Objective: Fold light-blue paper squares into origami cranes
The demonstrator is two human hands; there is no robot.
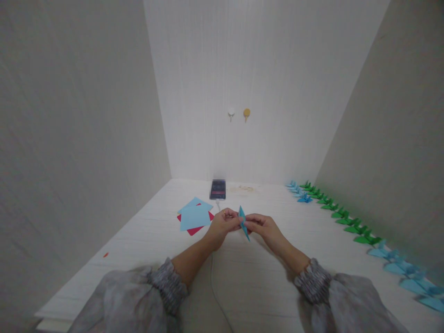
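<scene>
A small folded piece of blue paper [243, 221] is held up above the white table, its narrow pointed shape standing nearly upright. My left hand [223, 226] pinches it from the left side, and my right hand [262, 227] pinches it from the right. The fingers of both hands are closed at its middle and cover part of the folds. Just left of my left hand lie sheets of light blue paper [194, 218], with red paper [194, 231] showing from beneath them.
A phone [218, 189] lies near the back wall, and a white cable [215, 296] runs toward me. Green paper cranes [342, 214] and light blue paper cranes [402, 267] line the right side. An orange scrap [106, 255] lies at the left. Two hooks [246, 113] are on the wall.
</scene>
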